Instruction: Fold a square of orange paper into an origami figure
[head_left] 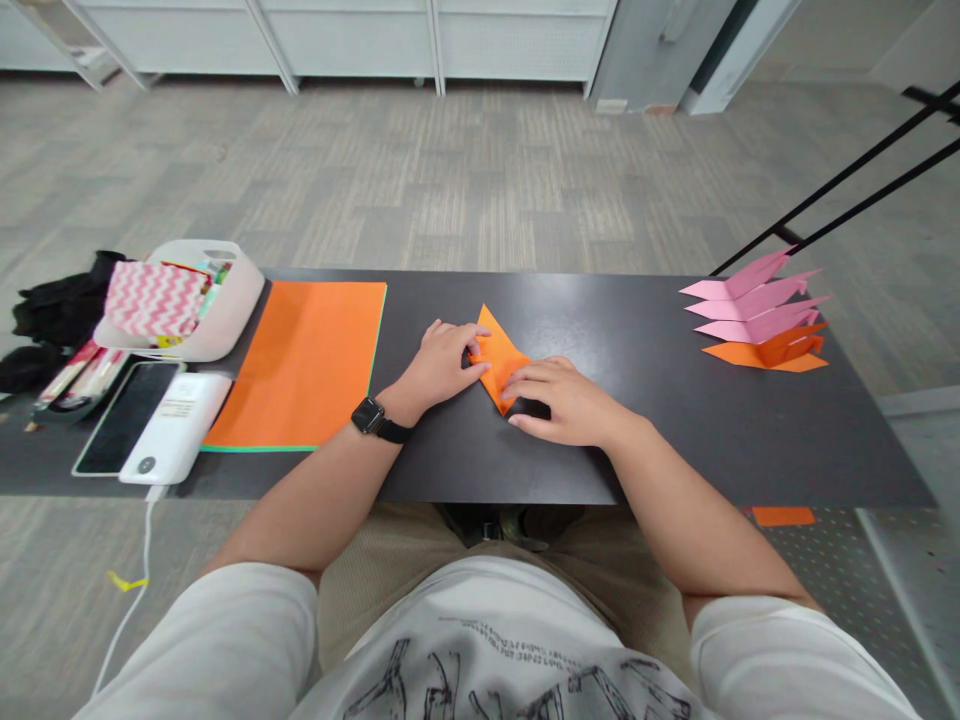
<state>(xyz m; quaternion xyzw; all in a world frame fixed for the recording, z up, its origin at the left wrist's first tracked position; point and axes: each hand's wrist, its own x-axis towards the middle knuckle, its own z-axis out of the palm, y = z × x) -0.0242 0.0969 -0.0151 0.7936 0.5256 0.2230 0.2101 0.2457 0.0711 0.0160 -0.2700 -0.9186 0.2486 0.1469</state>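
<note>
A small folded piece of orange paper [498, 347] lies on the dark table in front of me, with a point at the top and another at the bottom. My left hand [448, 362], with a black watch on its wrist, is closed on the paper's left side between curled fingers and thumb. On the lower right part of the paper rest the fingertips of my right hand [564, 402]. Its thumb is held apart, near the bottom point, and dark tabletop shows in the gap. The fingers partly cover both side edges of the paper.
Left of my hands lies a stack of orange sheets [307, 365] with a green edge. Beyond it are a white power bank [176, 425], a phone [127, 420] and a white basket [238, 310]. Several folded pink and orange paper cranes [765, 300] stand at the right.
</note>
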